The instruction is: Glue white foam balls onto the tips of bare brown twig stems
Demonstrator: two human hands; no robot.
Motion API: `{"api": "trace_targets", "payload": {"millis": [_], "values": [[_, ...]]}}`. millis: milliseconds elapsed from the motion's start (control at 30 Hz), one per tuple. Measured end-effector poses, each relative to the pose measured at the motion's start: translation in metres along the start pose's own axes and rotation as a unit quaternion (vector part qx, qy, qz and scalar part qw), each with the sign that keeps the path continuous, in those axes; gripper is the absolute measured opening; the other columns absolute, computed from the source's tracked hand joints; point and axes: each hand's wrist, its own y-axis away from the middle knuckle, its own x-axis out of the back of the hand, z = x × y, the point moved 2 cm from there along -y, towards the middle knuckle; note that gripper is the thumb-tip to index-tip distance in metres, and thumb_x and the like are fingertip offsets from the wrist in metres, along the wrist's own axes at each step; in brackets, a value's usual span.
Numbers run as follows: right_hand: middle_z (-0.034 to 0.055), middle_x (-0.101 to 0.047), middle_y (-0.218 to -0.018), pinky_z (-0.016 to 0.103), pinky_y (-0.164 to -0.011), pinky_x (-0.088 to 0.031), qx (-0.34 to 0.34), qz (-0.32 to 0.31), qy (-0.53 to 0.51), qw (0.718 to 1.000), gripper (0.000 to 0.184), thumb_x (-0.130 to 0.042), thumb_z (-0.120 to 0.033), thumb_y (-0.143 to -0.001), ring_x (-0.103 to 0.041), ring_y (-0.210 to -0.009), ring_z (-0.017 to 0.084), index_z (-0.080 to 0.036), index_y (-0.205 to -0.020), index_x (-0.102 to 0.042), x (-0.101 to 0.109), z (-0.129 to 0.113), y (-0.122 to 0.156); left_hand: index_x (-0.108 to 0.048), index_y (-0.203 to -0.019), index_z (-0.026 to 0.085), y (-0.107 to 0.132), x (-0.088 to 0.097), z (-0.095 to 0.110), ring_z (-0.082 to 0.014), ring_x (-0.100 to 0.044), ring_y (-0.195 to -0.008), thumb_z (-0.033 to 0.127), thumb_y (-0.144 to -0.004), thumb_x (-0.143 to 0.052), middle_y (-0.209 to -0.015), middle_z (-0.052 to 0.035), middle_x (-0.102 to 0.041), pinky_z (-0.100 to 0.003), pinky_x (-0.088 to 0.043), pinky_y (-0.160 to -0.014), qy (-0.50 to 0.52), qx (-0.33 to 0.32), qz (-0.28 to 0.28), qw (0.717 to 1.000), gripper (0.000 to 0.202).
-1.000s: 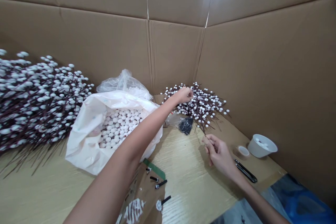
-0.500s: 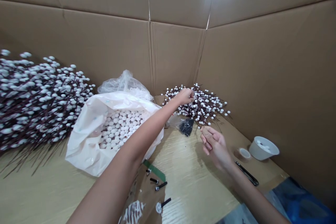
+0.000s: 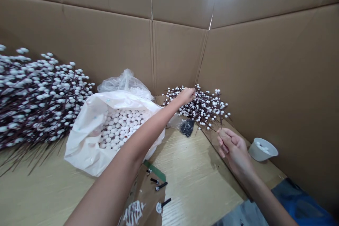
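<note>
At eight o'clock, an open bag [image 3: 83, 152] is seen. Near centre, the left hand [image 3: 187, 95] is curled over a sprig pile [image 3: 203, 109]; whether anything is grasped cannot be told. At three, a sprig [image 3: 220, 111] is pinched by the right hand [image 3: 234, 146], at four.

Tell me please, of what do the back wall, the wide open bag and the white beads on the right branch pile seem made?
Back wall: matte brown cardboard, judging by its fold creases.
Open bag: probably thin plastic, slightly glossy, as its soft crumples suggest.
White beads: perhaps foam or plastic, looking matte; too small to tell.
</note>
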Motion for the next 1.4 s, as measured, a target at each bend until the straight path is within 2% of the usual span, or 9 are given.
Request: {"api": "trace_targets", "payload": {"millis": [233, 367, 600, 733, 867, 933, 1000, 1167, 1400], "values": [[-0.0063, -0.046, -0.055, 0.013, -0.031, -0.033, 0.014, -0.022, 0.017, 1.000, 0.036, -0.074, -0.049, -0.072, -0.028, -0.040, 0.002, -0.017, -0.081, -0.059, 0.007, 0.005, 0.015, -0.066, -0.089, 0.014, 0.009, 0.016, 0.011, -0.0235, -0.064, -0.089, 0.012, -0.082, -0.052, -0.091, -0.0112, -0.069, -0.031, -0.045, -0.080, -0.041, 0.024, -0.013, 0.999, 0.016], [-0.0062, -0.048, -0.056, 0.014, -0.032, -0.035, 0.065, -0.004, 0.002, 0.998, 0.033, -0.073, -0.047, -0.074, -0.032, -0.039, 0.003, -0.019, -0.086, -0.060, 0.011, 0.000, 0.024, -0.067, -0.087, 0.012, 0.016, 0.019, 0.018, -0.0273, -0.064, -0.098, 0.008, -0.081, -0.050, -0.095, -0.0157, -0.069, -0.034, -0.045, -0.086, -0.049, 0.056, -0.002, 0.997, 0.018], [-0.0037, -0.052, -0.061, 0.017, -0.035, -0.038, 0.139, -0.014, 0.107, 0.984, 0.028, -0.065, -0.045, -0.083, -0.043, -0.039, 0.004, -0.018, -0.091, -0.063, 0.000, -0.022, 0.042, -0.063, -0.110, 0.010, 0.039, 0.040, 0.052, -0.0270, -0.059, -0.111, 0.016, -0.083, -0.055, -0.114, -0.0166, -0.067, -0.036, -0.044, -0.093, 0.052, 0.023, 0.032, 0.998, 0.028], [-0.0027, -0.054, -0.061, 0.018, -0.036, -0.040, 0.161, -0.048, 0.115, 0.979, 0.029, -0.064, -0.045, -0.083, -0.043, -0.040, 0.005, -0.017, -0.091, -0.064, -0.020, -0.035, 0.055, -0.068, -0.099, 0.011, 0.091, 0.063, 0.074, -0.0202, -0.066, -0.088, 0.023, -0.086, -0.054, -0.096, -0.0099, -0.073, -0.031, -0.050, -0.080, 0.150, -0.004, 0.018, 0.988, 0.023], [-0.0003, -0.058, -0.064, 0.020, -0.040, -0.041, 0.166, -0.099, 0.097, 0.976, 0.028, -0.066, -0.044, -0.082, -0.047, -0.044, 0.007, -0.016, -0.085, -0.065, -0.049, -0.038, 0.062, -0.069, -0.096, 0.010, 0.170, 0.079, 0.080, -0.0150, -0.067, -0.071, 0.027, -0.087, -0.054, -0.081, -0.0080, -0.074, -0.026, -0.052, -0.067, 0.237, 0.000, -0.042, 0.971, 0.025], [0.0012, -0.060, -0.067, 0.020, -0.042, -0.040, 0.162, -0.121, 0.081, 0.976, 0.028, -0.068, -0.043, -0.079, -0.047, -0.046, 0.007, -0.016, -0.080, -0.066, -0.068, -0.035, 0.063, -0.070, -0.098, 0.011, 0.211, 0.083, 0.078, -0.0163, -0.068, -0.075, 0.030, -0.083, -0.062, -0.088, -0.0104, -0.074, -0.028, -0.053, -0.071, 0.387, 0.022, -0.109, 0.916, 0.026], [0.0021, -0.061, -0.068, 0.021, -0.041, -0.037, 0.148, -0.142, 0.057, 0.977, 0.029, -0.072, -0.044, -0.075, -0.046, -0.047, 0.007, -0.015, -0.076, -0.068, -0.088, -0.029, 0.064, -0.071, -0.103, 0.014, 0.247, 0.087, 0.076, -0.0170, -0.067, -0.082, 0.031, -0.080, -0.067, -0.094, -0.0099, -0.074, -0.029, -0.051, -0.076, 0.440, 0.057, -0.116, 0.889, 0.029], [0.0020, -0.060, -0.063, 0.020, -0.041, -0.031, 0.075, -0.227, 0.006, 0.971, 0.035, -0.078, -0.048, -0.065, -0.043, -0.048, 0.007, -0.014, -0.072, -0.070, -0.143, -0.009, 0.071, -0.074, -0.096, 0.013, 0.308, 0.101, 0.073, -0.0154, -0.064, -0.081, 0.034, -0.079, -0.069, -0.089, -0.0078, -0.072, -0.025, -0.046, -0.076, 0.499, 0.101, -0.042, 0.859, 0.027], [0.0013, -0.058, -0.062, 0.021, -0.042, -0.031, 0.026, -0.329, 0.019, 0.944, 0.037, -0.077, -0.050, -0.065, -0.042, -0.049, 0.008, -0.015, -0.073, -0.070, -0.195, 0.017, 0.087, -0.073, -0.078, 0.011, 0.352, 0.106, 0.049, -0.0128, -0.060, -0.069, 0.037, -0.069, -0.078, -0.072, -0.0042, -0.069, -0.023, -0.046, -0.069, 0.530, 0.164, 0.073, 0.829, 0.028]]}}
